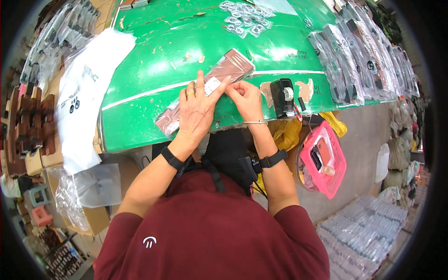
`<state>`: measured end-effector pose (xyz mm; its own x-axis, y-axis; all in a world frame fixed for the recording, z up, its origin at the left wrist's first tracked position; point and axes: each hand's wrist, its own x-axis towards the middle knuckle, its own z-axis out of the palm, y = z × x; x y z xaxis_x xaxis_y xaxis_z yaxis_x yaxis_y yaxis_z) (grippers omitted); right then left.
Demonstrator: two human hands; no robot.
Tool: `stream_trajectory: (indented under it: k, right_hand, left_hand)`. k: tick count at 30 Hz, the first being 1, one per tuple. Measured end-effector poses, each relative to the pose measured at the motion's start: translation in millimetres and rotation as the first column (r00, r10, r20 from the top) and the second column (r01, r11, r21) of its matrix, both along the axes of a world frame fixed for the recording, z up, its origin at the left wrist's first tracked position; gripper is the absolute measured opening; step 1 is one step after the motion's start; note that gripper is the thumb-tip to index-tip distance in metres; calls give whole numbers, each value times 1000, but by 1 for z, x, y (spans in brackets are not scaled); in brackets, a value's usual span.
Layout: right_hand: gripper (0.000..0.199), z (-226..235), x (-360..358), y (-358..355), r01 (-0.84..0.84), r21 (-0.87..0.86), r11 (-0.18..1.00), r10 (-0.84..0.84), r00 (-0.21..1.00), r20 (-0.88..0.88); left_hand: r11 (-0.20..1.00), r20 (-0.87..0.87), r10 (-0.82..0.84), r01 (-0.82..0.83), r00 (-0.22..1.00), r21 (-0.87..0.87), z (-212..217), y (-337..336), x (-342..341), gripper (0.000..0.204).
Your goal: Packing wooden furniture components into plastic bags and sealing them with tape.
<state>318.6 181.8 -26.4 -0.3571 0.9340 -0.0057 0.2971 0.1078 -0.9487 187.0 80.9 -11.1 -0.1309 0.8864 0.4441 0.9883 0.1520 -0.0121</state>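
Note:
A long, flat brown item in a clear plastic sleeve [235,64] lies slantwise on the green tabletop, a white label [212,86] on its upper side. My left hand [198,105] rests flat across it with the fingers spread, pressing it down and hiding its middle. Beside the label, my right hand [246,97] has thumb and forefinger pinched together over the sleeve. Whatever is between those fingertips is too small to make out. Just right of that hand stands a black tape dispenser [283,98] with a roll of tape in it.
Small clear packets [246,17] lie at the table's far side. Bagged flat goods [347,60] are stacked along the right. White plastic sheets [88,93] drape over the left edge. Below the table's front edge is a pink basket [333,179]; a cardboard box [95,219] sits lower left.

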Motion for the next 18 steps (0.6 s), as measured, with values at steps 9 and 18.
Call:
stream_trajectory:
  k: [9, 18]
  right_hand:
    - [42, 18, 17, 3, -124, -233, 964, 81, 979, -185]
    - [36, 13, -1, 9, -87, -173, 981, 54, 981, -187]
  left_hand:
    - [992, 221, -54, 78, 974, -102, 23, 4, -18, 57]
    - [966, 546, -30, 164, 837, -198, 37, 15, -46, 51]
